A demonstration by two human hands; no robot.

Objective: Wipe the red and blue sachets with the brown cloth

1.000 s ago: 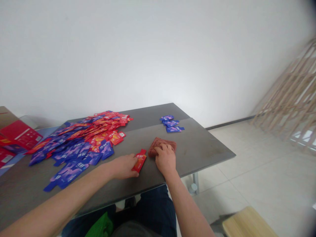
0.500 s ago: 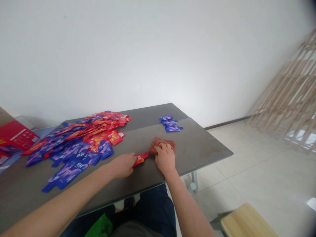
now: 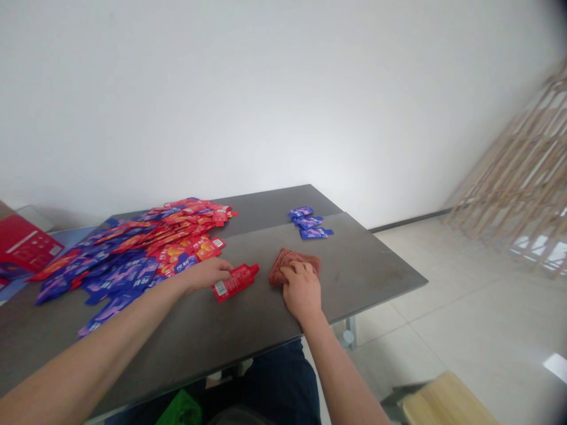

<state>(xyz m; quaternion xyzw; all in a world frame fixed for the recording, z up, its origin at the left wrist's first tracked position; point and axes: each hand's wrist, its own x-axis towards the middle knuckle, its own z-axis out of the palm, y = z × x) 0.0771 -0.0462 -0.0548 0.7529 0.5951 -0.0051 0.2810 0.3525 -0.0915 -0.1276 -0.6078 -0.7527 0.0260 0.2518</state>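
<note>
My left hand [image 3: 207,273] pinches one end of a red sachet [image 3: 234,281] that lies flat on the grey table [image 3: 363,265], its back label facing up. My right hand [image 3: 302,289] rests with curled fingers on a crumpled reddish-brown cloth [image 3: 290,264] just right of the sachet. A big heap of red and blue sachets [image 3: 133,254] spreads across the table's left half, right behind my left hand. A small group of blue sachets [image 3: 308,222] lies apart at the far side, beyond the cloth.
A red carton [image 3: 24,248] sits at the far left edge. The table's right edge drops to a tiled floor. A wooden lattice [image 3: 522,183] leans at the right wall. A wooden stool corner [image 3: 438,404] shows at bottom right.
My left hand has turned the red sachet over and drawn it left, closer to the heap; its label side now faces up. My right hand has stayed on the cloth.
</note>
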